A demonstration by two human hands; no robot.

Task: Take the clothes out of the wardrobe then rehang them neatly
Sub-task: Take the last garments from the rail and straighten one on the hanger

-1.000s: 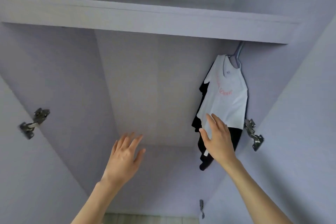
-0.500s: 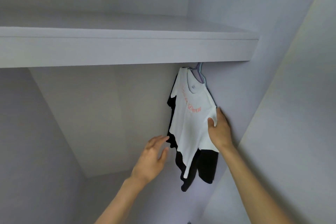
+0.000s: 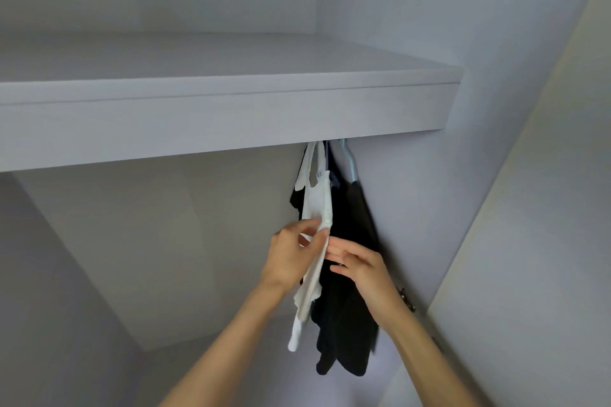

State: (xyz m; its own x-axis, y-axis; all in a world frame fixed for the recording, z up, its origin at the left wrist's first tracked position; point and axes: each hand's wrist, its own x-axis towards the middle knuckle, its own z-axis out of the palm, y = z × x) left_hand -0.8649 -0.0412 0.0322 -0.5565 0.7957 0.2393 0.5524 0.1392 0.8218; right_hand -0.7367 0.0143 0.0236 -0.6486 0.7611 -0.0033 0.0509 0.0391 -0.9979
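Note:
A white T-shirt [image 3: 316,208] hangs edge-on under the wardrobe shelf [image 3: 218,116], pressed against a black garment [image 3: 347,291] on a pale blue hanger [image 3: 349,163] beside the right wall. My left hand [image 3: 291,254] holds the white shirt from its left side, thumb and fingers curled on the cloth. My right hand [image 3: 358,266] lies between the white shirt and the black garment, fingers extended against the fabric. The rail and the hanger hooks are hidden behind the shelf edge.
The shelf edge juts out just above the clothes. The wardrobe's right wall [image 3: 413,208] stands close behind the black garment, with a metal hinge [image 3: 406,299] low on it. An open door panel [image 3: 529,241] fills the right side.
The view has moved closer and higher. The white shirt has turned edge-on. My left hand came up and took hold of it; my right hand slid from its front to between the two garments.

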